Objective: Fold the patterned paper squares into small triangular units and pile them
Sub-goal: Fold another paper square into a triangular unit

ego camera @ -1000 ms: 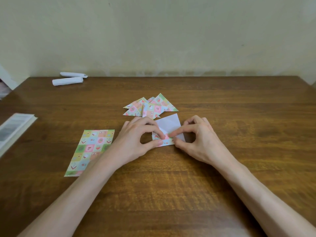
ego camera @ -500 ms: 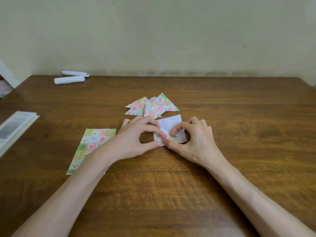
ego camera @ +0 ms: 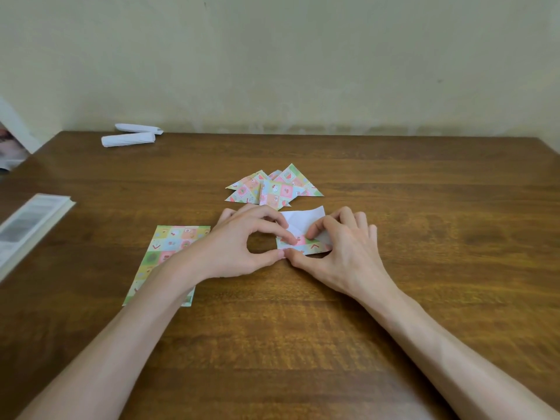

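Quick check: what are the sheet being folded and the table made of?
Sheet: thin paper, printed one side, plain white reverse; it creases and curls. Table: wood or veneer, brown grain with glossy sheen; cannot tell which.

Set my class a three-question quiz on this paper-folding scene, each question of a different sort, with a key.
1. True or false: the pile of folded triangles lies farther from the person than the left hand and the right hand.
2. Where do the flat patterned sheets lie? A: partly under the left forearm. B: to the right of the right hand. C: on top of the pile.
3. Fill in: the half-folded square pinched between both hands shows mostly its ____ side.
Key: 1 true; 2 A; 3 white.
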A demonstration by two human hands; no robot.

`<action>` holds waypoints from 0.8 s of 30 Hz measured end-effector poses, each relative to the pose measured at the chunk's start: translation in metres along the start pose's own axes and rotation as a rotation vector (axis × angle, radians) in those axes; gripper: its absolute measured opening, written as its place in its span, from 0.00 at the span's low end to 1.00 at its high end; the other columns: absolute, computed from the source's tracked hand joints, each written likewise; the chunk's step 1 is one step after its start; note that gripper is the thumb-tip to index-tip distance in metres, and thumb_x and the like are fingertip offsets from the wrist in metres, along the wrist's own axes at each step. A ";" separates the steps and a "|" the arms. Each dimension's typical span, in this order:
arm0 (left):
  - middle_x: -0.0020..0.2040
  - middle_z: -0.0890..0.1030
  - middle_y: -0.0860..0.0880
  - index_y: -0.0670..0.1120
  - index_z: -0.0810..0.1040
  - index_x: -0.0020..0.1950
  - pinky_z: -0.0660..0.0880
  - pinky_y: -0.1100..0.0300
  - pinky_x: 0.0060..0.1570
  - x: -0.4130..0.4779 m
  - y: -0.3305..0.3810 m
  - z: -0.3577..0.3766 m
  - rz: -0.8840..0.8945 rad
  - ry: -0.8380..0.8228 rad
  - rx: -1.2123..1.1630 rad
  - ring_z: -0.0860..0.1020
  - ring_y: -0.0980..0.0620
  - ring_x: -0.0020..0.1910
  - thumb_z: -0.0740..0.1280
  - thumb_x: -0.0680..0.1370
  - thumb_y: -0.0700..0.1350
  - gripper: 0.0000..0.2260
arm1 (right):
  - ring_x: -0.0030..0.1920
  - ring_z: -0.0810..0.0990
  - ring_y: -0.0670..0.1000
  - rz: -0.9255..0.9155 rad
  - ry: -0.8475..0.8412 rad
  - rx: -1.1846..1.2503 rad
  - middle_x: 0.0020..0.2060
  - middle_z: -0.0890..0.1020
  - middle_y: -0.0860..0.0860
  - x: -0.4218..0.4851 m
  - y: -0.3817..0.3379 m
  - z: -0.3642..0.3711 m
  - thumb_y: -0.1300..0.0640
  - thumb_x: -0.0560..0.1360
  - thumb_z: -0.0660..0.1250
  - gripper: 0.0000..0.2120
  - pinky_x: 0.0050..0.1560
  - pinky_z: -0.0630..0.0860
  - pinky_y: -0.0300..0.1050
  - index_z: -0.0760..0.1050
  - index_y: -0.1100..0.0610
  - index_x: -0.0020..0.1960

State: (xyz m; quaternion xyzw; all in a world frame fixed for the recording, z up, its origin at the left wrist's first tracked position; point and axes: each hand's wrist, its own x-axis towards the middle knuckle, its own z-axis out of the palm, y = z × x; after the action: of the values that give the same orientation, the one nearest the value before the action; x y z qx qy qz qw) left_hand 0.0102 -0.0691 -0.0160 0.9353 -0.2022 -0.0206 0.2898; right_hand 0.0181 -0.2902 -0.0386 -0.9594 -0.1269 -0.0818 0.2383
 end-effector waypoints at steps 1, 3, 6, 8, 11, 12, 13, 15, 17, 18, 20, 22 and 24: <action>0.63 0.75 0.66 0.67 0.83 0.57 0.59 0.54 0.68 0.000 0.000 0.000 -0.003 -0.004 -0.002 0.67 0.62 0.71 0.73 0.78 0.56 0.09 | 0.55 0.66 0.47 0.005 -0.016 0.000 0.49 0.69 0.42 0.001 -0.001 -0.001 0.20 0.59 0.59 0.31 0.55 0.63 0.47 0.76 0.41 0.48; 0.63 0.74 0.66 0.67 0.83 0.57 0.58 0.54 0.69 0.000 0.001 0.000 -0.007 -0.010 -0.007 0.66 0.63 0.71 0.73 0.78 0.56 0.09 | 0.56 0.66 0.47 0.010 -0.035 0.002 0.50 0.69 0.42 0.001 -0.001 -0.003 0.20 0.58 0.58 0.30 0.56 0.63 0.47 0.74 0.40 0.48; 0.63 0.74 0.66 0.67 0.83 0.57 0.58 0.54 0.69 0.000 0.001 -0.001 -0.015 -0.019 -0.014 0.66 0.63 0.71 0.73 0.78 0.56 0.09 | 0.56 0.65 0.47 0.023 -0.036 0.014 0.50 0.68 0.42 0.001 -0.003 -0.002 0.20 0.58 0.61 0.29 0.56 0.62 0.46 0.73 0.41 0.47; 0.64 0.74 0.66 0.67 0.83 0.57 0.58 0.55 0.69 0.000 0.002 -0.002 -0.017 -0.026 -0.020 0.65 0.63 0.72 0.73 0.78 0.55 0.10 | 0.56 0.65 0.47 0.028 -0.032 0.020 0.51 0.68 0.42 0.002 -0.003 -0.002 0.21 0.59 0.64 0.28 0.56 0.62 0.46 0.74 0.41 0.47; 0.64 0.74 0.66 0.67 0.83 0.57 0.57 0.55 0.70 0.000 0.003 -0.002 -0.020 -0.026 -0.023 0.65 0.63 0.72 0.73 0.78 0.54 0.10 | 0.57 0.64 0.47 0.033 -0.047 0.002 0.51 0.68 0.42 0.001 -0.005 -0.003 0.22 0.60 0.66 0.28 0.56 0.60 0.46 0.74 0.42 0.48; 0.64 0.74 0.66 0.67 0.83 0.57 0.57 0.54 0.70 0.000 0.003 -0.002 -0.022 -0.025 -0.021 0.65 0.63 0.72 0.73 0.78 0.54 0.10 | 0.57 0.64 0.47 0.036 -0.055 -0.004 0.51 0.68 0.42 0.001 -0.005 -0.003 0.22 0.60 0.66 0.28 0.56 0.60 0.46 0.74 0.42 0.49; 0.64 0.74 0.66 0.67 0.83 0.57 0.57 0.54 0.70 -0.001 0.003 -0.002 -0.021 -0.023 -0.018 0.65 0.63 0.72 0.73 0.78 0.54 0.10 | 0.57 0.64 0.47 0.036 -0.058 -0.008 0.52 0.67 0.42 0.001 -0.006 -0.004 0.22 0.60 0.66 0.29 0.56 0.60 0.46 0.74 0.42 0.49; 0.63 0.74 0.66 0.68 0.82 0.57 0.57 0.54 0.70 -0.001 0.003 -0.001 -0.018 -0.017 -0.015 0.65 0.63 0.72 0.73 0.78 0.54 0.10 | 0.58 0.64 0.48 0.044 -0.070 0.001 0.52 0.67 0.42 0.002 -0.007 -0.005 0.23 0.60 0.67 0.29 0.57 0.59 0.45 0.74 0.42 0.49; 0.63 0.74 0.66 0.68 0.82 0.57 0.56 0.55 0.69 -0.001 0.004 -0.002 -0.017 -0.015 -0.013 0.65 0.62 0.72 0.73 0.78 0.53 0.10 | 0.59 0.64 0.48 0.064 -0.089 0.024 0.53 0.68 0.42 0.003 -0.007 -0.007 0.24 0.61 0.70 0.27 0.57 0.59 0.45 0.75 0.42 0.50; 0.63 0.74 0.66 0.67 0.82 0.57 0.56 0.55 0.69 -0.001 0.004 -0.002 -0.017 -0.015 -0.011 0.65 0.62 0.72 0.73 0.78 0.53 0.10 | 0.59 0.64 0.48 0.070 -0.086 0.030 0.53 0.68 0.42 0.003 -0.007 -0.007 0.24 0.61 0.71 0.27 0.57 0.59 0.45 0.75 0.42 0.50; 0.63 0.74 0.65 0.67 0.82 0.57 0.56 0.55 0.69 -0.001 0.004 -0.001 -0.013 -0.014 -0.003 0.65 0.62 0.72 0.73 0.78 0.53 0.10 | 0.59 0.65 0.47 0.070 -0.074 0.023 0.53 0.68 0.42 0.003 -0.007 -0.007 0.24 0.61 0.70 0.27 0.56 0.58 0.44 0.75 0.42 0.50; 0.64 0.74 0.65 0.67 0.82 0.57 0.57 0.55 0.69 -0.001 0.004 -0.001 -0.011 -0.015 0.002 0.65 0.62 0.72 0.73 0.78 0.53 0.11 | 0.59 0.64 0.47 0.073 -0.077 0.009 0.53 0.67 0.42 0.002 -0.008 -0.005 0.23 0.60 0.69 0.28 0.55 0.57 0.44 0.75 0.42 0.50; 0.63 0.74 0.66 0.67 0.82 0.57 0.57 0.54 0.69 -0.001 0.005 -0.002 -0.014 -0.019 0.001 0.65 0.62 0.72 0.73 0.78 0.53 0.11 | 0.59 0.64 0.48 0.066 -0.066 -0.004 0.53 0.67 0.42 0.001 -0.009 -0.004 0.24 0.60 0.69 0.28 0.55 0.57 0.44 0.75 0.42 0.50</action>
State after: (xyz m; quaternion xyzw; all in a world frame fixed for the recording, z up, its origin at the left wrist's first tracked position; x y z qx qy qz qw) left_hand 0.0076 -0.0715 -0.0121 0.9365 -0.1985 -0.0317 0.2873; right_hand 0.0157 -0.2842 -0.0304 -0.9657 -0.1028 -0.0425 0.2347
